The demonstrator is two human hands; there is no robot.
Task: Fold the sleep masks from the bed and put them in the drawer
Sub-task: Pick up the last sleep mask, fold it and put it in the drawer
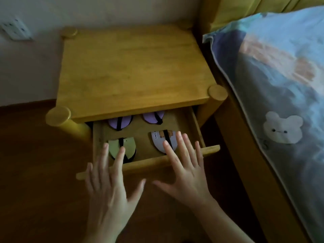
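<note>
- My left hand (107, 186) and right hand (184, 174) are both flat and spread wide, holding nothing, hovering over the front edge of the drawer (149, 163). My guess is I'm about to push it closed.
- The drawer's pulled partway out from under the nightstand, and there are four folded sleep masks in it, two rows of two, none touching.
- Front row: the green mask (128, 145) on the left, partly under my left fingertips (121, 149), and the white mask (158, 139) on the right with a little brown animal printed on it, half hidden under my right fingers (167, 146).
- Back row: two purple masks, the left purple mask (114, 123) and the right purple mask (152, 117), both tucked partly under the counter (131, 67).
- Each one's folded in half with its black strap running across the top.
- The bed (280, 85) on the right shows just the printed duvet, no masks on the bit I can see, so I reckon the folding's done and only closing is left.
</note>
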